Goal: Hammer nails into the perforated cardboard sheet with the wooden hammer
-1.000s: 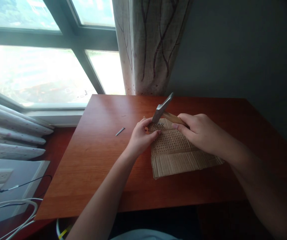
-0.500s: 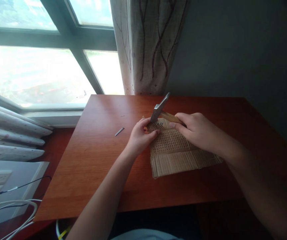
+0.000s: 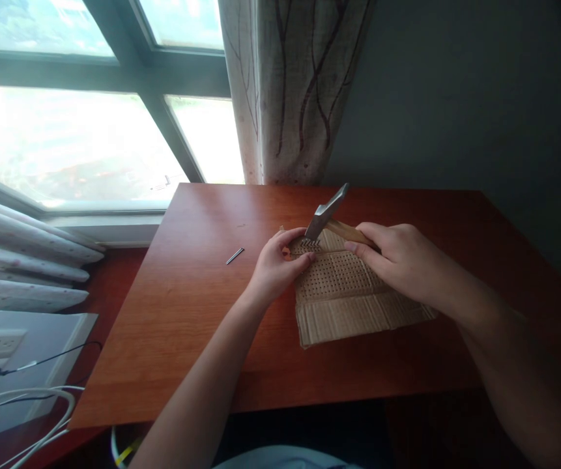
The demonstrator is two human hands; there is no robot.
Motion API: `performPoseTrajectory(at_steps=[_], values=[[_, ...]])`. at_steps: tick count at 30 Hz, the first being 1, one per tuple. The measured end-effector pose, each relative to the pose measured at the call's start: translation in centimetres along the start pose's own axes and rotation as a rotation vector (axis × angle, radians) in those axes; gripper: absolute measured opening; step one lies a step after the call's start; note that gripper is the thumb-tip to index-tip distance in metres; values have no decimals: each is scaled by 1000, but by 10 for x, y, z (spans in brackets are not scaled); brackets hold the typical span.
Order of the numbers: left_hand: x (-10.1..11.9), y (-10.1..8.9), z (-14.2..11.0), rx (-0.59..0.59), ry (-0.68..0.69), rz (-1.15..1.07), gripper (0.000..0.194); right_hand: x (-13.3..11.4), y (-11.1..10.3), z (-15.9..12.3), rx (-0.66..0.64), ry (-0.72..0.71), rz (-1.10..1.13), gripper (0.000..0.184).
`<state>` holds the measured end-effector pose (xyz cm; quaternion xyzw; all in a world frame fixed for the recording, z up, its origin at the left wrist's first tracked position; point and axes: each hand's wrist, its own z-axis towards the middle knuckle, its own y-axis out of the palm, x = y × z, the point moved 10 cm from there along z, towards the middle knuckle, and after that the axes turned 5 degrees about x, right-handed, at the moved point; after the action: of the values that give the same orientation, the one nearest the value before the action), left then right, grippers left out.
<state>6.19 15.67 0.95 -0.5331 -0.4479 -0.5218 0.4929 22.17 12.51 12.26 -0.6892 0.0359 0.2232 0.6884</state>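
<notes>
A piece of brown corrugated cardboard [image 3: 346, 319] lies on the wooden table, its middle dotted with rows of small holes. Several thin nails [image 3: 310, 243] stand slanted in a row near its far left corner. My left hand [image 3: 276, 266] grips that corner, thumb on top and forefinger along the far side, with the nails beside them. A bit of something orange shows under this hand, too small to name. My right hand [image 3: 397, 260] is closed around the wooden handle of a hammer [image 3: 329, 212]. The hammer's metal head is tilted, its lower end just over the nails.
Two or so loose nails [image 3: 235, 255] lie on the table [image 3: 187, 312] left of my left hand. A window and a patterned curtain [image 3: 300, 91] are behind the table. White cables [image 3: 60, 417] and a wall socket [image 3: 1, 345] are at the lower left.
The hammer and my right hand have shifted slightly right, and more of the nails shows. My left hand stays at the cardboard's corner.
</notes>
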Motion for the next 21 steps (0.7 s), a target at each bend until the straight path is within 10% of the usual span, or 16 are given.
performPoseTrajectory(at_steps=[21], values=[[-2, 0, 0, 8, -31, -23, 51, -1, 4, 7, -20, 9, -11, 30]])
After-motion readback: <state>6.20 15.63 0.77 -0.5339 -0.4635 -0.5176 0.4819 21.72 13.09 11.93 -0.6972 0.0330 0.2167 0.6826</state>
